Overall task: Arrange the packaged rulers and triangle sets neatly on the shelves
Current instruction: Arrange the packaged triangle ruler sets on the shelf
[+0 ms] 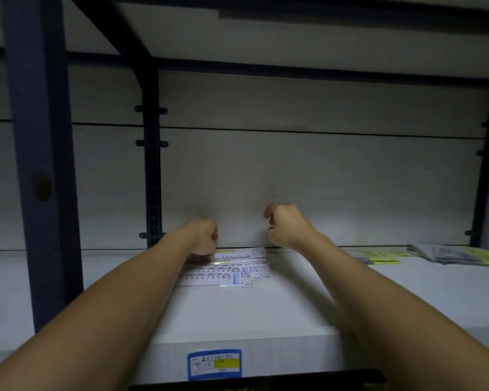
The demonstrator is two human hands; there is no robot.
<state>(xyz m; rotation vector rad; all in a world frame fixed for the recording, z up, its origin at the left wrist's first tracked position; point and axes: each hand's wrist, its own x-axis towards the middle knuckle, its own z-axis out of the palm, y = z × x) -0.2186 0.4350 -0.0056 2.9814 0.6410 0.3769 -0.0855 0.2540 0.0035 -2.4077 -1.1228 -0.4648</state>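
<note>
While both hands reach in, the ruler packs point(227, 268) lie sideways at the back of the shelf point(294, 300).
The left hand point(202, 238) presses their left end with curled fingers; the right hand point(287, 228), curled and holding nothing, hovers above their right end.

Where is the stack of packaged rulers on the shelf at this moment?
In the head view, the packaged rulers lie at the back of the shelf, centre, against the rear panel, between the left hand and right hand.
</note>
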